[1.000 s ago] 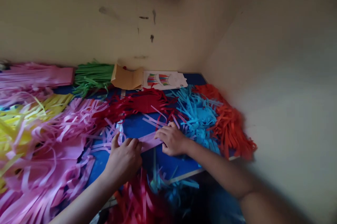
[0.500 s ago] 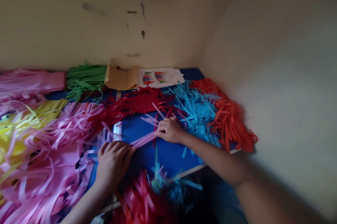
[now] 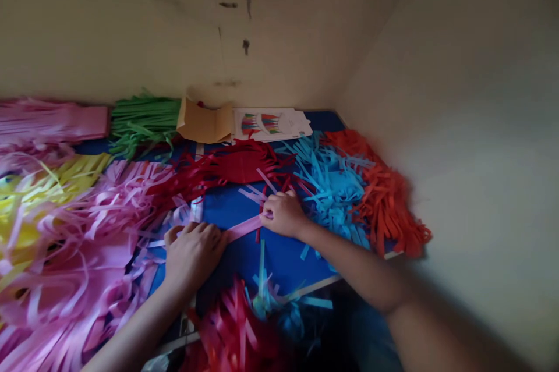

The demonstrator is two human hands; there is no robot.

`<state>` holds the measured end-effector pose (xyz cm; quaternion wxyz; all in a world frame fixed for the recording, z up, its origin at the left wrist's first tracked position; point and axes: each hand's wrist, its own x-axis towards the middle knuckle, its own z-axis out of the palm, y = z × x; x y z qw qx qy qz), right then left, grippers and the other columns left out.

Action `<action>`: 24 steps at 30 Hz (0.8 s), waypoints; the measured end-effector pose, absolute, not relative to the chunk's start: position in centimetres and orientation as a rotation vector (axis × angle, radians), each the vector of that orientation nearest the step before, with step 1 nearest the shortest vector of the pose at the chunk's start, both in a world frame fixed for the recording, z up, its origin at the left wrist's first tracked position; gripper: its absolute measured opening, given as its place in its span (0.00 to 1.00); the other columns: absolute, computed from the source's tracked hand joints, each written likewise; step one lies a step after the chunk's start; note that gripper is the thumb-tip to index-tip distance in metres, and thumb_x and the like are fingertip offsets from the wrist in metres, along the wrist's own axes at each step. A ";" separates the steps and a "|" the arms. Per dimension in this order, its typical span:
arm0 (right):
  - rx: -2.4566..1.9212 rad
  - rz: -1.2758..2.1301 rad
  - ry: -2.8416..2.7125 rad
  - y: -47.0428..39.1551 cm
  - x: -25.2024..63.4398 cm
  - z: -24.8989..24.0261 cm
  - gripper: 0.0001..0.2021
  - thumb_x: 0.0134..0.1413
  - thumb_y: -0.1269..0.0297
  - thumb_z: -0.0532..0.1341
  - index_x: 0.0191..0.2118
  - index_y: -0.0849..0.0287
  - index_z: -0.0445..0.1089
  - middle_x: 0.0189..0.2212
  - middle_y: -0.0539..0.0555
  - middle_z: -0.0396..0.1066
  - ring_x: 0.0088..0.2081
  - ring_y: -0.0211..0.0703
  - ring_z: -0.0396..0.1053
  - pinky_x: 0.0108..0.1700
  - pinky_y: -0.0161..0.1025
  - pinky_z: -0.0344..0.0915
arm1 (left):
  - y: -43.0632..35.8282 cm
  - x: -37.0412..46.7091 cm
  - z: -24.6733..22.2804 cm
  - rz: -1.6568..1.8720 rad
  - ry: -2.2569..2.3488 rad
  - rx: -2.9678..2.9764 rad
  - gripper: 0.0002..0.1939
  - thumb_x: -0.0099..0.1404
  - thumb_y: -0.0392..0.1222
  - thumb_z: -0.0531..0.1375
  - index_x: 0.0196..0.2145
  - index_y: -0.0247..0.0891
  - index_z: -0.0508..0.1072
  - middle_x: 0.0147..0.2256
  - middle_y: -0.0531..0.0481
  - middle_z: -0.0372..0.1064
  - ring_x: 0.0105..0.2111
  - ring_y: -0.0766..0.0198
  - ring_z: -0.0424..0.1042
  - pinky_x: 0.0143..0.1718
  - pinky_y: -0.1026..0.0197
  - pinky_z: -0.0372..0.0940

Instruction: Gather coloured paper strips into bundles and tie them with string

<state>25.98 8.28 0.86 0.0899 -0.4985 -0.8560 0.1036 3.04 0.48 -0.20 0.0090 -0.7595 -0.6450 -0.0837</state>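
Note:
A strip of pink fringed paper [image 3: 244,229] stretches between my two hands above the blue tabletop [image 3: 279,261]. My left hand [image 3: 194,252] is closed on its left end, palm down. At the other end, my right hand [image 3: 283,213] grips it in a fist, and pale pink fringe ends [image 3: 253,194] stick out beyond the fingers. Just behind lies a red fringed paper [image 3: 242,162]. Right of my right hand is a heap of light blue fringe [image 3: 334,186].
Pink fringe [image 3: 91,267] and yellow fringe [image 3: 82,183] pile up at left. Green fringe [image 3: 146,121], a brown folded card [image 3: 205,121] and a printed white package [image 3: 271,123] line the back wall. Orange fringe [image 3: 388,203] hangs at the right edge; red fringe [image 3: 236,331] lies in front.
The pink strip now looks narrower and tauter between my hands. My right fist has closed more tightly around it. The view has shifted slightly.

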 end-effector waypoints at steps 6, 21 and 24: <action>-0.806 0.021 -2.713 6.9 26.7 1.6 0.07 0.62 0.61 0.60 0.39 0.57 0.73 0.40 0.55 0.74 0.46 0.48 0.65 0.51 0.50 0.47 | 0.1 3.1 0.6 -0.362 -1.609 -2.446 0.15 0.67 0.35 0.54 0.37 0.52 0.79 0.39 0.50 0.77 0.46 0.51 0.71 0.57 0.41 0.48; -0.747 -0.131 -2.760 6.2 24.5 1.3 0.10 0.63 0.59 0.60 0.41 0.59 0.73 0.40 0.55 0.75 0.45 0.50 0.65 0.50 0.50 0.51 | 0.8 3.6 -0.6 -0.427 -1.478 -2.458 0.12 0.69 0.38 0.53 0.34 0.45 0.77 0.35 0.53 0.79 0.44 0.53 0.73 0.59 0.39 0.47; -0.696 -0.182 -2.800 6.4 25.5 0.0 0.11 0.65 0.71 0.55 0.34 0.59 0.74 0.34 0.53 0.74 0.39 0.45 0.65 0.47 0.47 0.52 | -0.1 2.1 -1.0 -0.370 -1.456 -2.500 0.15 0.70 0.36 0.51 0.40 0.47 0.78 0.37 0.52 0.80 0.45 0.52 0.73 0.56 0.39 0.50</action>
